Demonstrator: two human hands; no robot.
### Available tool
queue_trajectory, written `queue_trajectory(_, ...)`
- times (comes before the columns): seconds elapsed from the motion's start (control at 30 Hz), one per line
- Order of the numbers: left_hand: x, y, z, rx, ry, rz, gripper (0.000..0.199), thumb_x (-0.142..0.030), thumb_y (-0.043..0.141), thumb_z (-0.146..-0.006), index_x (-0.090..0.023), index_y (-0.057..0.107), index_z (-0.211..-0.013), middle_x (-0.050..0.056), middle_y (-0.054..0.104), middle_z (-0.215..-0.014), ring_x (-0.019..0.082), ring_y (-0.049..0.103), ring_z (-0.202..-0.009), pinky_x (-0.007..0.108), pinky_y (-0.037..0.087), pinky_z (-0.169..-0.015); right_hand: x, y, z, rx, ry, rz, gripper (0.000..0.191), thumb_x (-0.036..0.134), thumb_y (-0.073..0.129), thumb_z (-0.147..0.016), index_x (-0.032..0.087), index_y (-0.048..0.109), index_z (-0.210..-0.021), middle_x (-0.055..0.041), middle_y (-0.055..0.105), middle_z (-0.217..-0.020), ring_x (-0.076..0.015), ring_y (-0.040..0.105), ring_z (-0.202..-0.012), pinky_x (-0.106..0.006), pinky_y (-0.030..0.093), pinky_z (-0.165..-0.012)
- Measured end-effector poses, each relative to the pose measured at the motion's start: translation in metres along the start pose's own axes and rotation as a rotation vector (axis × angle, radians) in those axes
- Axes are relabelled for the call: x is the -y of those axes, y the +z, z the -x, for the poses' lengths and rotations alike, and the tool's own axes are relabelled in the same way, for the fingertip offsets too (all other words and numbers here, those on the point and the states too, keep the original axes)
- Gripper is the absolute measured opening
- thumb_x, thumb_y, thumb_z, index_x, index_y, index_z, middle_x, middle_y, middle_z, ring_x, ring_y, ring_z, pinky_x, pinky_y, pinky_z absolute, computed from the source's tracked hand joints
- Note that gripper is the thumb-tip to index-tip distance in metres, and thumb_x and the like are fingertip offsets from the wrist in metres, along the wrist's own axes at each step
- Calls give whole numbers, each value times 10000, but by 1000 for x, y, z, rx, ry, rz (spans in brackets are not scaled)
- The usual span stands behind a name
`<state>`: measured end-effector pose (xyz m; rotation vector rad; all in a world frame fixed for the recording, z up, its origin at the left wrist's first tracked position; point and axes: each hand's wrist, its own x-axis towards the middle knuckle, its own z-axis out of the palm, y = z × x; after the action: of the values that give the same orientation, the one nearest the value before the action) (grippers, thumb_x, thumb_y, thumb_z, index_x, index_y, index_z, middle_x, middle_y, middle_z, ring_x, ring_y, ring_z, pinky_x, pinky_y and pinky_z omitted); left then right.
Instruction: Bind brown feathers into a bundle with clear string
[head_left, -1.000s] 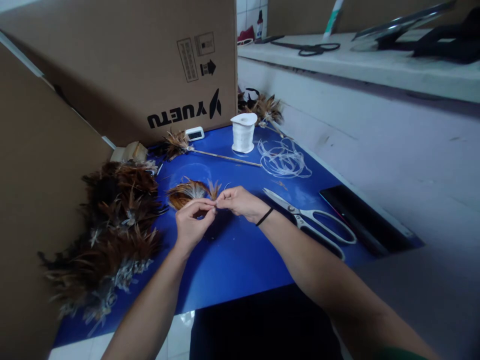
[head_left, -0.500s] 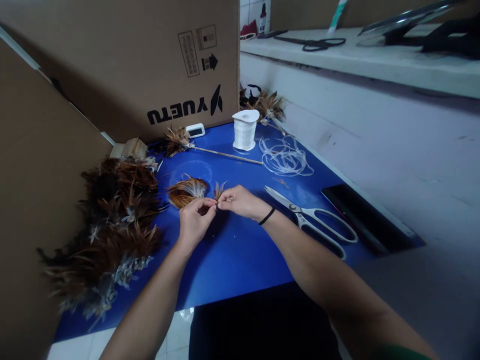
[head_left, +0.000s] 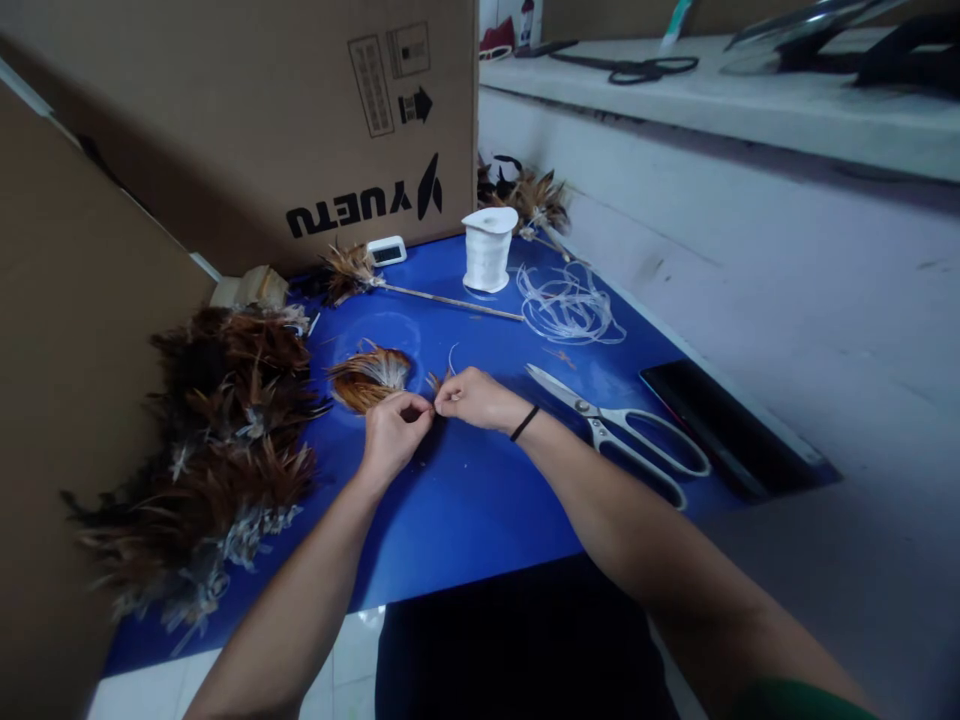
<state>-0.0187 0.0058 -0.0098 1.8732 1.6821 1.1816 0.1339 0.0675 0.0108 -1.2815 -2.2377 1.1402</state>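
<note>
Over the middle of the blue table, my left hand (head_left: 395, 432) and my right hand (head_left: 480, 398) meet at the fingertips, both pinched closed. A small feather tuft (head_left: 437, 382) pokes up at my right fingertips, with a thin pale strand rising beside it. What my left fingertips pinch is too small to make out. Just behind my left hand lies a bunch of brown and grey feathers (head_left: 367, 378). Open silver scissors (head_left: 615, 430) rest to the right of my right hand.
Feather bundles (head_left: 255, 420) cover the table's left side. Farther back are a feathered stick (head_left: 450, 300), a white spool (head_left: 488, 250), a loose clear strip coil (head_left: 570, 308) and a small white clock (head_left: 387, 251). A black phone (head_left: 731, 430) lies right. Cardboard (head_left: 247, 120) stands behind.
The feather tuft at my right fingertips shows less above the hand, and a thin curved strand now stands up there. The camera view has shifted slightly.
</note>
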Motion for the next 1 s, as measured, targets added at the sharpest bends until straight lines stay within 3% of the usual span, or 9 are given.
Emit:
queue_trajectory(0.27,-15,-2,1,-169,83,89,38,-174,639,-680,-169,652,-645,42,672,-758,137,632,-681,243,508,-600,1,-1,1,-27,-81,-189,138,192,592,-697,152,721,-728,1,624,-633,-95,500,-597,-210,349,-557)
queue_trajectory(0.53,-13,-5,2,-211,103,67,36,-194,639,-713,-172,657,-692,36,673,-764,135,636,-694,254,524,-625,15,-9,11,-52,-142,-101,173,287,604,-713,170,720,-763,7,595,-638,-87,460,-586,-215,304,-549)
queue_trajectory(0.73,-21,-8,3,-260,225,-62,52,-180,606,-749,-168,652,-727,48,672,-818,135,632,-754,254,526,-651,19,-7,12,-106,-147,-141,255,376,595,-738,155,721,-751,9,560,-590,-86,433,-563,-216,287,-533)
queue_trajectory(1.0,-28,-9,4,-298,231,-10,76,-174,597,-760,-173,669,-783,52,669,-841,143,634,-787,273,530,-685,19,-6,13,-230,-196,-200,176,262,581,-714,157,720,-694,29,517,-520,-74,384,-516,-214,274,-525)
